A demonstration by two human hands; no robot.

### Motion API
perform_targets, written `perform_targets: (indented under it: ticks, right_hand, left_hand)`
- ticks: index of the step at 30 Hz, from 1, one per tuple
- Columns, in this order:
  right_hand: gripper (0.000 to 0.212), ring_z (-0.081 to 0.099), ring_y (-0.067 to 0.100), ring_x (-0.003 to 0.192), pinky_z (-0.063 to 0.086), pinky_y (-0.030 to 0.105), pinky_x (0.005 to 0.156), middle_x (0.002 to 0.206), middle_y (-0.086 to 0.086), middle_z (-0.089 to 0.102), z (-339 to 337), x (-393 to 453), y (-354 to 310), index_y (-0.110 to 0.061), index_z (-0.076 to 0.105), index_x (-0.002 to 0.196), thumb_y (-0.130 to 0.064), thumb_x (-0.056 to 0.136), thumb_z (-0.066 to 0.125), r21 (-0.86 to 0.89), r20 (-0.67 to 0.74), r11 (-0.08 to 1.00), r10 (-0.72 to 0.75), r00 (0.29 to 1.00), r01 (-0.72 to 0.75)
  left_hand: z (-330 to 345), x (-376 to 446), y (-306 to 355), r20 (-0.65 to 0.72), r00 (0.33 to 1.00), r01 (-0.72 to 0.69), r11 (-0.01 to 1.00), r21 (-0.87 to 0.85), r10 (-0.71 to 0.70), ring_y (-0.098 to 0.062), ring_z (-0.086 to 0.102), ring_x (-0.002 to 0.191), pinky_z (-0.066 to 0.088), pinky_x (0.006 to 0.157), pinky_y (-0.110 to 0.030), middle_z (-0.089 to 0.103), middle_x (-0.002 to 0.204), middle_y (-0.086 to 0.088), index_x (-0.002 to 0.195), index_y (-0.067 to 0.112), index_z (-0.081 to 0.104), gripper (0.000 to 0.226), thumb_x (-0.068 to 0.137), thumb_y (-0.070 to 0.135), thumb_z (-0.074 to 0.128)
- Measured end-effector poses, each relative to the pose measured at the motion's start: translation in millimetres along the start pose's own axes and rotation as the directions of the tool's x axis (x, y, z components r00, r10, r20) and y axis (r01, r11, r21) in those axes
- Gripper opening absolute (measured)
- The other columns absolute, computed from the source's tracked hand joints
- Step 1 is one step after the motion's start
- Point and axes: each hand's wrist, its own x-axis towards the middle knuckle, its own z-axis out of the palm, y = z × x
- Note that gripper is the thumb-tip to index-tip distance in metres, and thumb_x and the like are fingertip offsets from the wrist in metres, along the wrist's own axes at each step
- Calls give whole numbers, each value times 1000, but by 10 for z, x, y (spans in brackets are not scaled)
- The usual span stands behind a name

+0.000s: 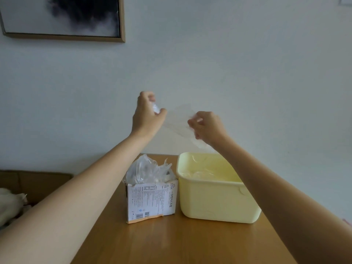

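Pale wall filled most of the view, with a wood-framed dark picture hanging at the upper left. Low on the left, a brown padded edge and a heap of white cloth sat beside the wooden table.

Both bare forearms reached up from the bottom corners. The left hand was raised above the table's far end, its fingers curled, with thumb and fingertips pinching a bunched white end of a clear plastic glove. The glove stretched through the air from that pinch to the right hand, which was slightly lower; its fingers were curled too and gripped the other end, with thin film trailing down past the wrist.

Below the hands, a torn printed carton stood on the table with a crumpled tuft of clear gloves poking out of its top. Just beside it on the right, perhaps touching, stood a pale yellow tub, open-topped, with some clear film lying inside. The held glove hung above the gap between carton and tub, touching neither.
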Motion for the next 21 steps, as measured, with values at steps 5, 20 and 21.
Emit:
perform_targets:
  ticks: [5, 20, 21]
  right_hand:
    - [19, 52, 13, 49, 42, 27, 55, 51, 4, 55, -38, -24, -138, -7, 63, 93, -4, 88, 46, -198, 164, 946, -225, 960, 255]
    - [23, 50, 12, 38, 43, 19, 50, 32, -3, 49, -347, -238, 1052, -3, 65, 85, -1, 87, 42, -147, -76, 910, 380, 922, -387]
    - [23, 55, 20, 49, 47, 26, 60, 45, 1, 58, -323, -275, 1117, -1, 65, 88, 1, 86, 42, -214, -62, 892, 393, 917, -397]
  left_hand:
    - [94, -202, 223, 599, 797, 268, 932, -244, -72, -14, 64, 58, 49, 50, -21, 65, 95, -5, 124, 18, 47, 30, 94, 17, 52]
    - [288, -137, -262, 384, 875, 133, 909, 394, -294, -16, 59, 64, 47, 61, -25, 63, 75, -1, 95, 10, 64, 20, 88, 27, 59]
    - [352, -166, -204, 304, 925, 72, 890, 451, -229, -21, 62, 81, 48, 72, -29, 64, 92, -2, 100, 14, 61, 17, 89, 26, 56]
